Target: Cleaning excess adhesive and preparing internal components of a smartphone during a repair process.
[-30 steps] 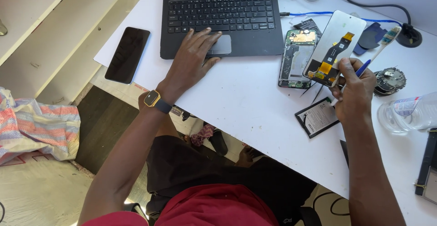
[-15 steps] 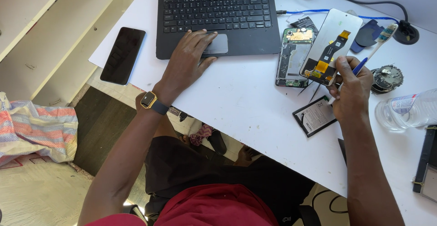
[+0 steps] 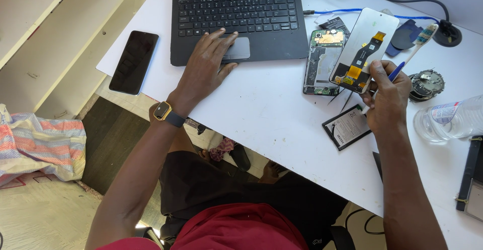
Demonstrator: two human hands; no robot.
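our right hand (image 3: pixel 387 96) is curled closed, pinching the lower edge of a phone screen panel (image 3: pixel 365 46) between thumb and fingers, with a toothbrush (image 3: pixel 413 50) gripped in the same fist, its bristled head pointing up and away past the panel. the panel is tilted, its back side facing us, an orange and black flex cable running down its middle. it looks thin, light and stiff, and we judge it fragile: glass that would crack under a twist, and a ribbon that would tear if snagged. the bare edges seem the safe place to hold it, away from the cable and connector, much as the thumb sits now.

just beside the panel, on the white table (image 3: pixel 271 114), lies an opened phone body (image 3: pixel 322 61) with its circuit board showing. below the hand rests a flat black battery (image 3: pixel 347 127), touching or nearly touching the fingers; we cannot tell which. to the right stand a small round metal part (image 3: pixel 426 83) and a clear plastic bottle (image 3: pixel 450 121) on its side.

our left hand (image 3: pixel 206 69), a watch (image 3: pixel 163 111) at the wrist, lies flat and loosely spread on the black laptop (image 3: pixel 236 21), fingertips at the touchpad, holding nothing. left of the laptop a dark phone (image 3: pixel 134 61) lies face up near the table edge.
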